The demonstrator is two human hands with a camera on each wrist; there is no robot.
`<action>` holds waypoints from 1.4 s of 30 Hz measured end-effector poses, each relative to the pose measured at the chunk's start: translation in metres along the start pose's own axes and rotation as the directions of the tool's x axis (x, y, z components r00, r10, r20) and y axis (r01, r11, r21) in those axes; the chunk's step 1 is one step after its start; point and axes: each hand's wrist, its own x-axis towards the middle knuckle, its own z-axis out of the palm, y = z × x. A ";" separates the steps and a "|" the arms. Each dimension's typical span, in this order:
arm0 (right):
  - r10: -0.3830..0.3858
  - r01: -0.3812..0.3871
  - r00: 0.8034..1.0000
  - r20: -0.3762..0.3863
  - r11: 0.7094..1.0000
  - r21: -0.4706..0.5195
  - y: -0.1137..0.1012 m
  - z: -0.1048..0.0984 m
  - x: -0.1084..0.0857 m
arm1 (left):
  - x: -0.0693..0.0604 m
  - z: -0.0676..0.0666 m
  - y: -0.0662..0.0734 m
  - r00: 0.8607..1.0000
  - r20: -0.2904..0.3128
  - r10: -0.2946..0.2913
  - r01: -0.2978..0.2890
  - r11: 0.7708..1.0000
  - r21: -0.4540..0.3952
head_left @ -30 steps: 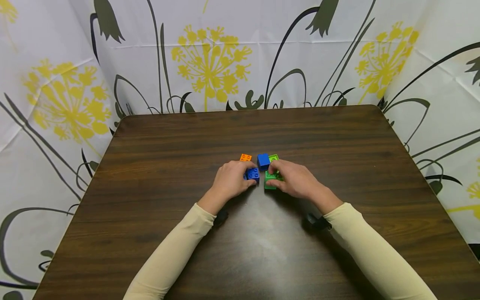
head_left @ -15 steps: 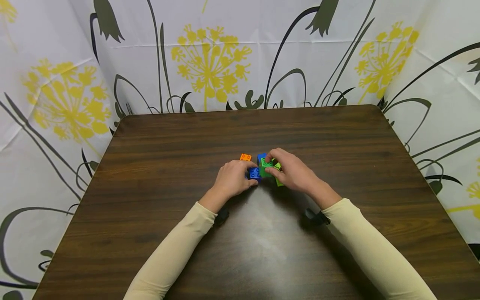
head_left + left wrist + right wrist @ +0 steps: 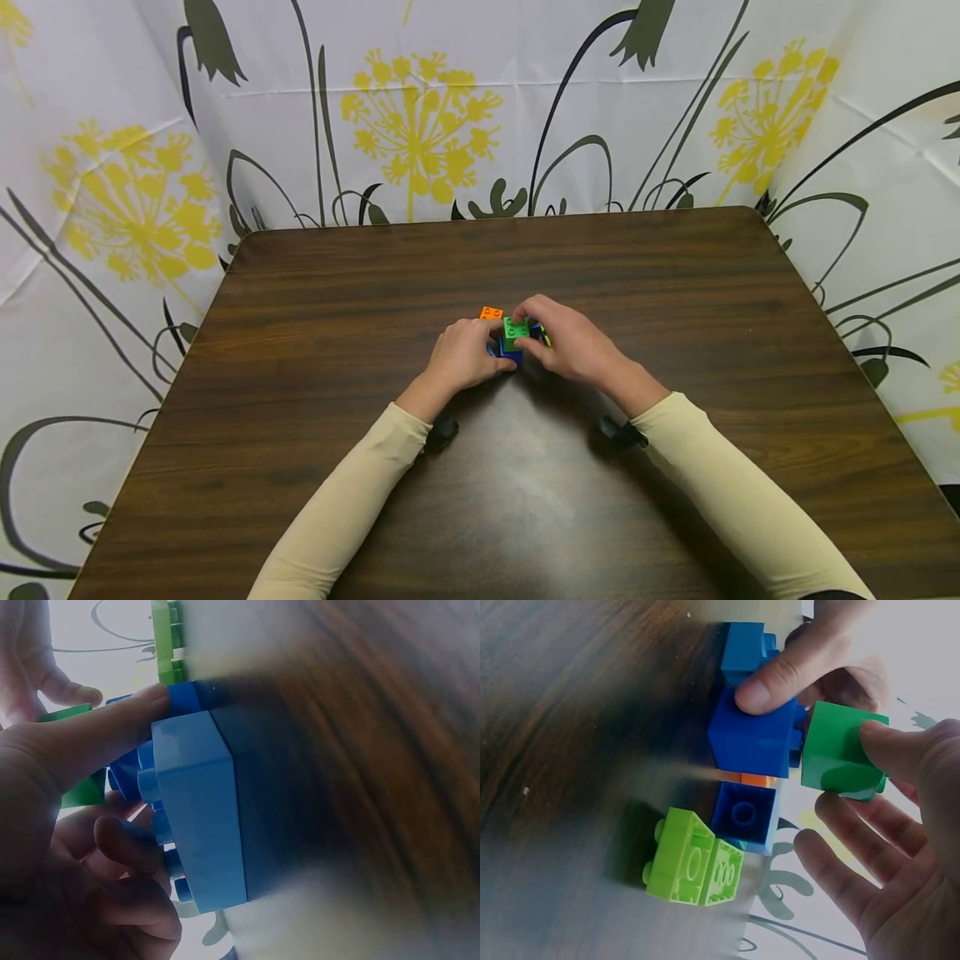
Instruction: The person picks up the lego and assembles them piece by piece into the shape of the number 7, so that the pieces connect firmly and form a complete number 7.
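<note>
My right hand pinches a green toy building brick between thumb and fingers. In the right wrist view this green brick is right at the studs of a dark blue brick; whether it is pressed down fully I cannot tell. My left hand grips that dark blue brick, its thumb on the near side. A lighter blue brick stands beside it, under the left hand, mostly hidden in the head view.
An orange brick lies just behind the left hand. Two lime green bricks and another blue brick, hollow side showing, lie near the right hand. All are on a dark wooden table before a flowered curtain.
My right hand has picked up the green brick from the table and carried it left, over the dark blue brick. My left hand has stayed nearly in place.
</note>
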 end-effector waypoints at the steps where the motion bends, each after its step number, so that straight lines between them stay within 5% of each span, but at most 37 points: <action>1: -0.009 0.009 1.000 0.001 1.000 -0.004 0.000 0.001 0.000 | 0.000 0.000 0.000 1.000 -0.005 0.003 -0.003 1.000 0.000; 42: -0.039 0.038 0.999 -0.007 0.997 -0.065 0.002 0.003 0.004 | -0.001 0.000 0.001 1.000 -0.009 0.012 -0.012 1.000 -0.024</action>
